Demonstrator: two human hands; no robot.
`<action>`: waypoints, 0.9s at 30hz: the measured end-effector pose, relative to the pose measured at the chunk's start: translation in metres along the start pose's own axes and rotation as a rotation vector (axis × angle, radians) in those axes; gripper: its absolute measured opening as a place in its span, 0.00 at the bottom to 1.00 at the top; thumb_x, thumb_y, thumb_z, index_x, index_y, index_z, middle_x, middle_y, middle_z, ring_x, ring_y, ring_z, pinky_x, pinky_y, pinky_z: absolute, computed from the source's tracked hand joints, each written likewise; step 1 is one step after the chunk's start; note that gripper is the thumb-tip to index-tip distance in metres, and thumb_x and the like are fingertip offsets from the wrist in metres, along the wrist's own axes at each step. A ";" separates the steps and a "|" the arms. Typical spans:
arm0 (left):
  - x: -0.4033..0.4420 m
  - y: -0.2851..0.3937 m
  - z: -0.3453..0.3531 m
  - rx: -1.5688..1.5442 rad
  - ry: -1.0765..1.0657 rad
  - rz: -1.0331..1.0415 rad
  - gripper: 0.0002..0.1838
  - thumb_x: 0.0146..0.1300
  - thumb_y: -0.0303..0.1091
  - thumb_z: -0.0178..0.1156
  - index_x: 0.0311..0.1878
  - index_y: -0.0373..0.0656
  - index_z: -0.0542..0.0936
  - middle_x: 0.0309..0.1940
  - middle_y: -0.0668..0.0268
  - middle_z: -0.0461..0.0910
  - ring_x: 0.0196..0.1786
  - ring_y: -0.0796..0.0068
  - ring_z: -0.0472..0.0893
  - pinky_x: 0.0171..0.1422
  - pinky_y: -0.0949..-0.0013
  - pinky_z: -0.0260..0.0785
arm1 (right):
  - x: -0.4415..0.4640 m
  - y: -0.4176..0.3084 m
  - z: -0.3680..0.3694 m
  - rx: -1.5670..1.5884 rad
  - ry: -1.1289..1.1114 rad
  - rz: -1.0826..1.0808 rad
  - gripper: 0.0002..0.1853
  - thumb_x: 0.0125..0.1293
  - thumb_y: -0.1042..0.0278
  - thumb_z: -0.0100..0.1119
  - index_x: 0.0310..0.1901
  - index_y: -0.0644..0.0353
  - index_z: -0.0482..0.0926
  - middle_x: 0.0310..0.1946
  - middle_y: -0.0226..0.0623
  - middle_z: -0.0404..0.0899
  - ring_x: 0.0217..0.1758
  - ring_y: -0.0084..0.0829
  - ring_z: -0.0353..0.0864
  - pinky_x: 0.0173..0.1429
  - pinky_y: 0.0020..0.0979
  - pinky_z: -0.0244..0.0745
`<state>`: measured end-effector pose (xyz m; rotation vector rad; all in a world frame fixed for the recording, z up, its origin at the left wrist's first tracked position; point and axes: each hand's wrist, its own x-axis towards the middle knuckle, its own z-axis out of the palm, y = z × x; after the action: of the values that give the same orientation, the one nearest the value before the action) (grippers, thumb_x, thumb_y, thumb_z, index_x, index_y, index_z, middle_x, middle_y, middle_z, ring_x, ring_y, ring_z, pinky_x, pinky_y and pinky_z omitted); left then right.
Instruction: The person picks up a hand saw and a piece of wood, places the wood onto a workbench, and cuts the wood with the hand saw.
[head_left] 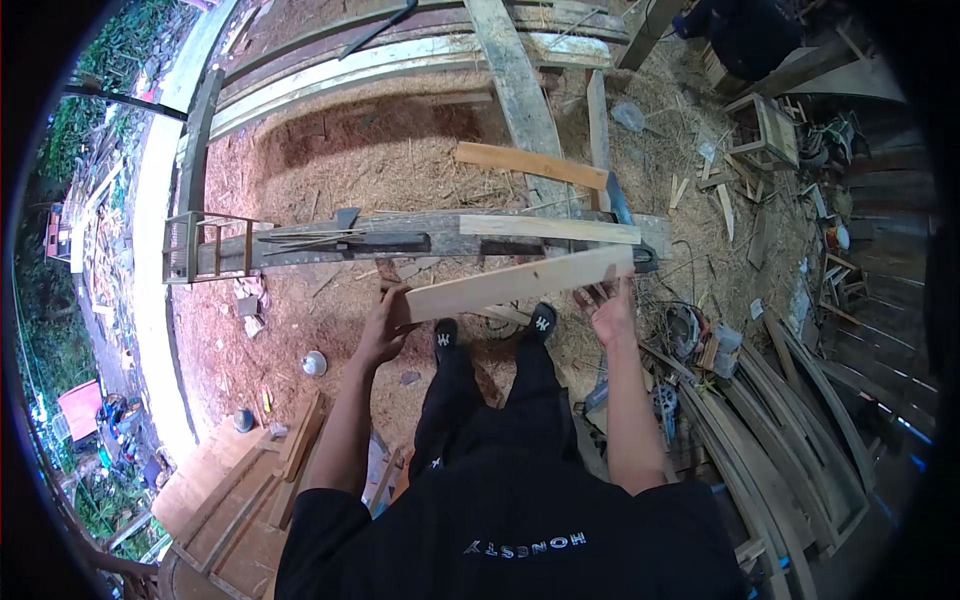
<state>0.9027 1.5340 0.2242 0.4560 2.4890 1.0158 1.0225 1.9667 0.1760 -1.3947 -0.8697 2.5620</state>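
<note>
A pale wooden board (520, 282) is held up in front of me, tilted a little with its right end higher in view. My left hand (385, 325) grips its left end, the fingers wrapped round the edge. At the other end my right hand (608, 312) supports the board from its near edge, with part of the fingers hidden behind it. Just beyond lies a narrow workbench beam (440, 243). On it rest another pale board (550, 229) and thin strips. An orange-brown board (530, 163) lies further back, its right end by a blue-grey tool (618, 198).
A small wooden frame (205, 248) stands at the beam's left end. Curved timber pieces (770, 450) are stacked at right, near a circular saw (685, 330). Long planks (400, 75) lie at the back. Another person (745, 40) is at top right. Shavings cover the ground.
</note>
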 end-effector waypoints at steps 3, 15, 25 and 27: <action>-0.015 -0.008 -0.034 0.007 -0.082 0.068 0.41 0.53 0.24 0.82 0.71 0.49 0.75 0.63 0.52 0.70 0.65 0.44 0.76 0.71 0.51 0.76 | -0.020 0.033 0.007 0.021 0.085 -0.005 0.35 0.74 0.30 0.62 0.68 0.50 0.74 0.64 0.37 0.78 0.65 0.43 0.81 0.60 0.54 0.86; -0.075 -0.103 -0.090 -1.012 -0.044 -0.252 0.19 0.82 0.39 0.62 0.69 0.44 0.80 0.53 0.58 0.83 0.53 0.63 0.87 0.53 0.53 0.91 | -0.100 0.126 0.029 0.153 0.162 -0.211 0.26 0.78 0.48 0.66 0.68 0.54 0.74 0.58 0.39 0.84 0.59 0.45 0.87 0.59 0.53 0.90; -0.088 -0.098 -0.105 -1.127 -0.049 -0.173 0.21 0.85 0.42 0.56 0.73 0.44 0.78 0.57 0.61 0.83 0.55 0.66 0.88 0.54 0.55 0.91 | -0.148 0.131 0.044 0.165 0.188 -0.526 0.39 0.81 0.68 0.62 0.84 0.29 0.54 0.74 0.38 0.69 0.66 0.48 0.81 0.53 0.58 0.91; -0.084 -0.094 -0.101 -1.180 -0.037 -0.189 0.21 0.85 0.42 0.57 0.73 0.45 0.79 0.58 0.61 0.83 0.55 0.66 0.88 0.55 0.55 0.90 | -0.154 0.130 0.039 0.225 0.178 -0.543 0.38 0.81 0.69 0.62 0.84 0.31 0.55 0.72 0.38 0.71 0.66 0.48 0.81 0.52 0.57 0.91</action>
<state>0.9127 1.3739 0.2429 -0.1380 1.4455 2.0513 1.1032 1.7884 0.2381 -1.1108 -0.7706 2.0237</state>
